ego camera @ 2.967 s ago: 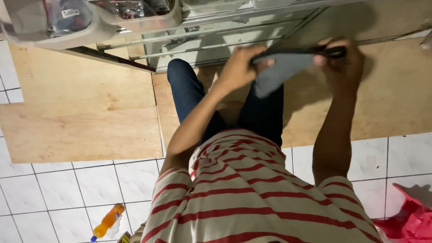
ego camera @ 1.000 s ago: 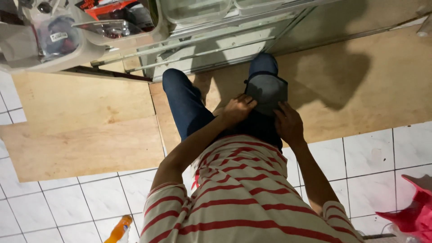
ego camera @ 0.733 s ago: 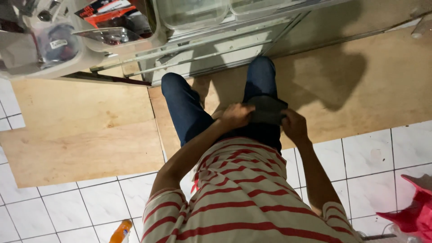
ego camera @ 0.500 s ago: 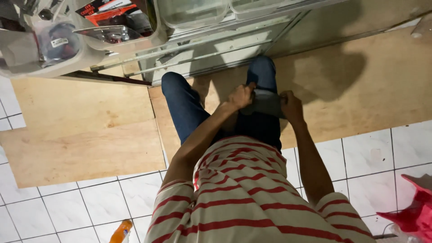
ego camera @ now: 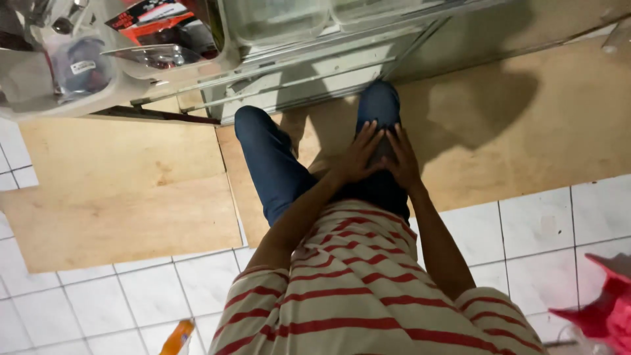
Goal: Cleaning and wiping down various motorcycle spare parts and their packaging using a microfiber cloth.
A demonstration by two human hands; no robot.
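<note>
Plywood sheets (ego camera: 125, 190) are lying over the white tiled floor (ego camera: 545, 223) on the left. Left hand (ego camera: 360, 154) and right hand (ego camera: 401, 158) are both pressing flat, fingers spread, on the folded dark grey cloth (ego camera: 382, 150) that's sitting on the blue-jeaned thigh (ego camera: 380, 108), gripping nothing. Red plastic bag (ego camera: 608, 309) is poking in far right.

Under the left hand (ego camera: 360, 154) and right hand (ego camera: 399, 158) only a dark sliver of the folded cloth (ego camera: 385, 152) shows — the palms hide the rest. Far below-left of them, the orange bottle (ego camera: 177, 337) is cut by the frame's bottom edge; below-right, the red bag (ego camera: 608, 309) runs off the corner.
</note>
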